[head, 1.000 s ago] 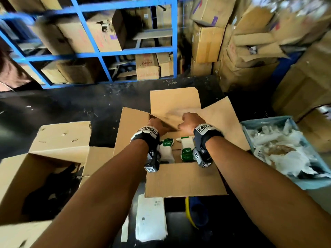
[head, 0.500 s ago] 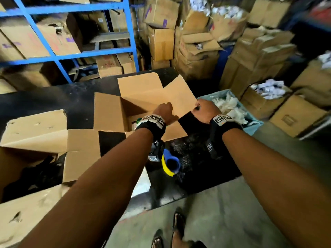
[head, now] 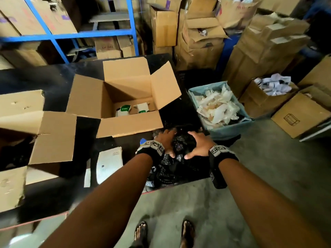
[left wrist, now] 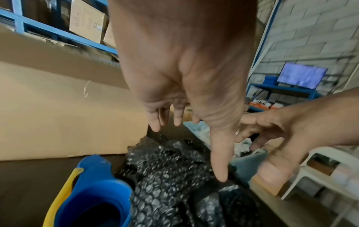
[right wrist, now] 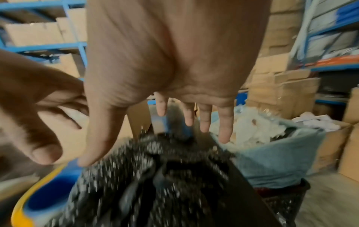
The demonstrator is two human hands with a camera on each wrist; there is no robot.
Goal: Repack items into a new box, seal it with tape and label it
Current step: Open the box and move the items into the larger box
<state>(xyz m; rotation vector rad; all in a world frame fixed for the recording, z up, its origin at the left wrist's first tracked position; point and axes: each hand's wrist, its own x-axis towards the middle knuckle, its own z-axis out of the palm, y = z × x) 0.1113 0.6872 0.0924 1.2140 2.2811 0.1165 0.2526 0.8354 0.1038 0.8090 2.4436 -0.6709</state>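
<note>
An open cardboard box (head: 125,97) stands on the black table with all flaps spread; white-and-green packets (head: 125,110) lie on its floor. In front of it, at the table's right front corner, lies a heap of black bubble wrap (head: 180,147) (left wrist: 165,176) (right wrist: 155,176). My left hand (head: 165,140) (left wrist: 184,122) and right hand (head: 198,143) (right wrist: 174,122) hover just over the heap, fingers spread and straight, holding nothing. A blue and yellow tape dispenser (left wrist: 93,192) (right wrist: 44,195) sits left of the wrap.
A second open box (head: 26,126) stands at the left. White paper sheets (head: 109,163) lie near the table's front edge. A light-blue bin of crumpled paper (head: 218,110) stands right of the table. Stacked cartons (head: 197,33) and blue shelving (head: 71,34) fill the back.
Both hands let go of the box flaps, which now stand open. The hands moved toward me and to the right, down over the black bubble wrap.
</note>
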